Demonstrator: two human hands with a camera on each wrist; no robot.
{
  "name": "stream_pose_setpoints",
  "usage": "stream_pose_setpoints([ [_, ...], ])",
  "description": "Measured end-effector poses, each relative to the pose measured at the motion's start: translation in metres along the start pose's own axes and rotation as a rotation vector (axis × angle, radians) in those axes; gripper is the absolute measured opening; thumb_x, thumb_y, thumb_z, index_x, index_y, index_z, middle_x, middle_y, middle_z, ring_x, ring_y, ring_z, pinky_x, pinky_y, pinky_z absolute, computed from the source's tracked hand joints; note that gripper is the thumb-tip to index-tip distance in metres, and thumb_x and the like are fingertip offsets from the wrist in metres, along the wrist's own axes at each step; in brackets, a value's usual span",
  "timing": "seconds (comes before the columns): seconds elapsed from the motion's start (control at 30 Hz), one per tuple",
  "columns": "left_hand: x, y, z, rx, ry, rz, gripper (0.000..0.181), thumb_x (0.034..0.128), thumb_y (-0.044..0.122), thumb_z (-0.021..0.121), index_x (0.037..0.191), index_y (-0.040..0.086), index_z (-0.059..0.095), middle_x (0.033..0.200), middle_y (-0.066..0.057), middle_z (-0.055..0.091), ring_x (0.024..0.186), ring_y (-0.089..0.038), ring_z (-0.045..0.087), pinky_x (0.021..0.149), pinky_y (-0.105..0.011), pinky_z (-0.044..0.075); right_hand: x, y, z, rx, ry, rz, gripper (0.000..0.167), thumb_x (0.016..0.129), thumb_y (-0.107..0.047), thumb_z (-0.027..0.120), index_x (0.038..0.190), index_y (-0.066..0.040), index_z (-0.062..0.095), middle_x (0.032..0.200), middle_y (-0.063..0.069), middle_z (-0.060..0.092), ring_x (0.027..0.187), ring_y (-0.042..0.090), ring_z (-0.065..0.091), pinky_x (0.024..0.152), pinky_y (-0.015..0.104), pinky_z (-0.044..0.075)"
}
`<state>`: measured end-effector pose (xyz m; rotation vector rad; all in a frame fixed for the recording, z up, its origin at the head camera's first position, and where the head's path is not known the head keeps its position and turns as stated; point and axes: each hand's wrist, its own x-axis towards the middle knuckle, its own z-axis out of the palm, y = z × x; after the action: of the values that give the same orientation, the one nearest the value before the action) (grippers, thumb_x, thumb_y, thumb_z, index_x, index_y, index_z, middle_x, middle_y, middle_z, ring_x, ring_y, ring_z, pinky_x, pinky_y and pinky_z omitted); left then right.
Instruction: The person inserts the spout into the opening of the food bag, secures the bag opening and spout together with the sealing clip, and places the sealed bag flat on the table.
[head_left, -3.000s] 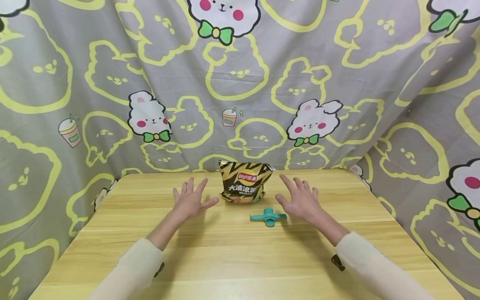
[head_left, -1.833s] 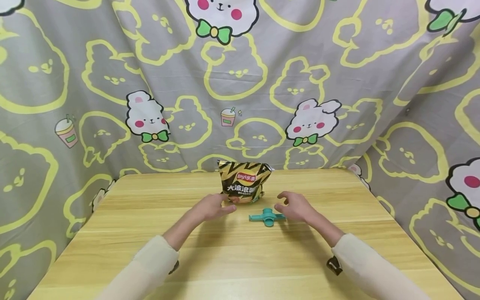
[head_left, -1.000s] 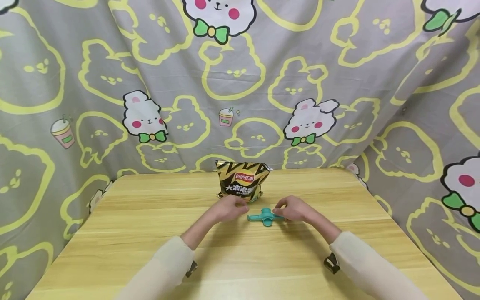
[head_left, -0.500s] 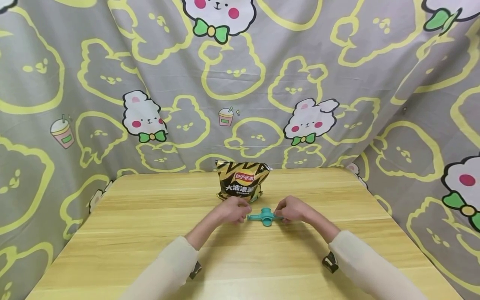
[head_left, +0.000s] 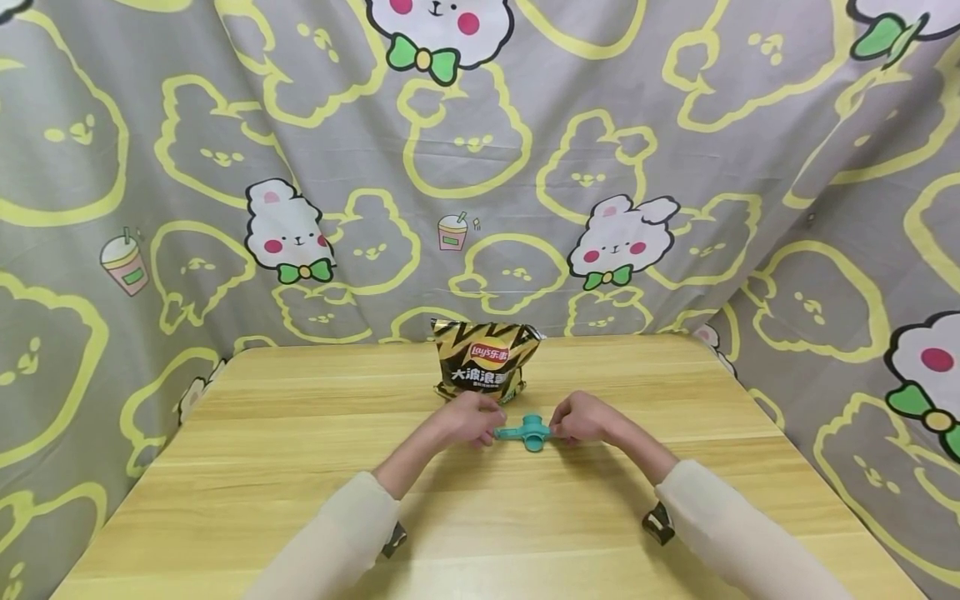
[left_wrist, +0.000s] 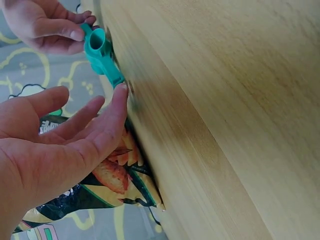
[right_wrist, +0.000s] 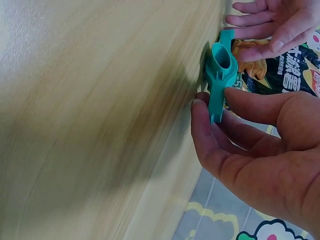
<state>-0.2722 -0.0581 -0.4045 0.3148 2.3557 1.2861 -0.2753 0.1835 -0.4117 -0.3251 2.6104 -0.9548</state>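
A teal bag clip with a round pour spout (head_left: pixel 533 435) lies on the wooden table, roughly crosswise to me. My right hand (head_left: pixel 587 417) pinches its right end between thumb and fingers, which the right wrist view shows closely on the clip (right_wrist: pixel 218 87). At the other end, a fingertip of my left hand (left_wrist: pixel 75 130) touches the clip (left_wrist: pixel 100 60); the thumb stands apart and the fingers are loosely extended. Just behind my left hand stands a black and yellow chip bag (head_left: pixel 483 354), its lower edge partly hidden by that hand in the head view.
The wooden table (head_left: pixel 480 517) reaches back to a grey curtain (head_left: pixel 480 175) with cartoon prints, which also hangs along both sides. A dark wrist device (head_left: pixel 659 525) shows under the right sleeve.
Both hands have come in from beside the chip bag to the clip's two ends. The right fingers have taken hold of its right end. The bag has stayed in place.
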Motion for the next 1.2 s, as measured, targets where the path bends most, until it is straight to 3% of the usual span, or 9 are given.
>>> stream_pose_setpoints([
  [0.5,-0.002,0.0,-0.005,-0.054,0.033,0.031,0.034,0.1017,0.018,0.06,0.127,-0.004,0.064,0.107,-0.02,0.069,0.092,-0.035,0.07,0.079,-0.042,0.06,-0.001,-0.002,-0.002,0.124,-0.001,-0.019,0.005,0.086,-0.001,0.069,0.088,0.003,0.072,0.074,0.008,0.066,0.066,0.016,0.062,0.067,0.033,0.059],
  [0.9,-0.002,-0.004,-0.006,-0.057,0.06,0.039,0.03,0.0989,0.014,0.064,0.121,-0.005,0.067,0.106,-0.019,0.069,0.092,-0.033,0.069,0.078,-0.04,0.061,0.001,-0.005,-0.006,0.211,-0.03,-0.033,0.009,0.085,0.004,0.066,0.09,0.008,0.072,0.082,0.011,0.069,0.072,0.02,0.065,0.073,0.039,0.061],
  [1.2,-0.004,-0.005,-0.008,-0.091,0.029,0.059,0.031,0.0947,0.013,0.069,0.122,-0.003,0.067,0.105,-0.022,0.07,0.091,-0.035,0.069,0.082,-0.046,0.059,0.0,-0.012,-0.005,0.264,-0.029,-0.042,0.009,0.084,0.005,0.068,0.092,0.008,0.072,0.083,0.019,0.071,0.07,0.019,0.066,0.074,0.04,0.061],
])
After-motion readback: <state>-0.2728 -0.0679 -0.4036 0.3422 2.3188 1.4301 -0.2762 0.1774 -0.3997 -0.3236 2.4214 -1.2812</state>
